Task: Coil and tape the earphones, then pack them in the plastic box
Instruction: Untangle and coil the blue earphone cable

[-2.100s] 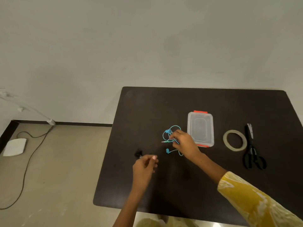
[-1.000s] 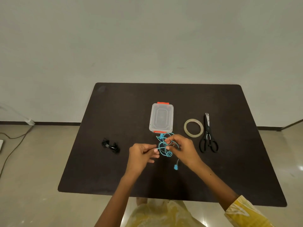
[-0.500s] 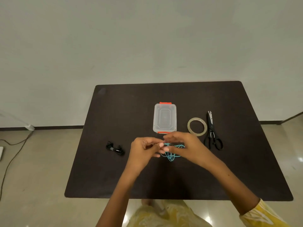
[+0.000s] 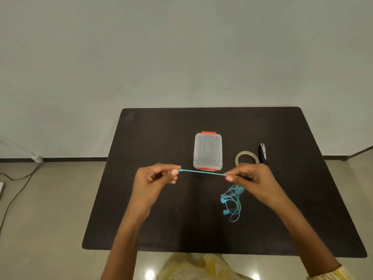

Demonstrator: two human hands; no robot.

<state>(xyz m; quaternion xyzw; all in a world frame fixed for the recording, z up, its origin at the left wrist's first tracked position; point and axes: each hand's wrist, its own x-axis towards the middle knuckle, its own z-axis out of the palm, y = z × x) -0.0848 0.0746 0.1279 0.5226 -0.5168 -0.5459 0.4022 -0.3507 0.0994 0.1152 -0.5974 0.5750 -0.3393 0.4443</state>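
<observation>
Both hands up over the bench (image 4: 141,219), a short run of the blue earphones (image 4: 202,172) stretched taut between them. Left hand (image 4: 155,178) pinches one end between thumb and fingertips; right hand (image 4: 250,177) pinches the other end the same way. The rest of the cord hangs below the right hand in a loose tangle, buds near the bottom, over the bench's right-centre.

Looks like the start of coiling — cord being straightened, no loops formed yet. To do it well, I'd say: keep the left grip fixed as the anchor and let the right feed cord through a light pinch, not a clamp, so kinks slide out. The tangle is the risk — pulling hard may tighten a knot, so shake it loose first. Keep loops even and small enough for the box (image 4: 207,151), buds tucked inside.

Box sits just beyond the hands, centre of bench, clear with orange latches, lid on — needs opening before packing. Tape (image 4: 246,156) lies right of it, scissors (image 4: 263,153) just beyond the tape, partly hidden behind the right hand.

Bench is dark, matte, rounded corners, far edge close to a plain pale wall. Floor is beige tile; a cable trails along it at the left.
</observation>
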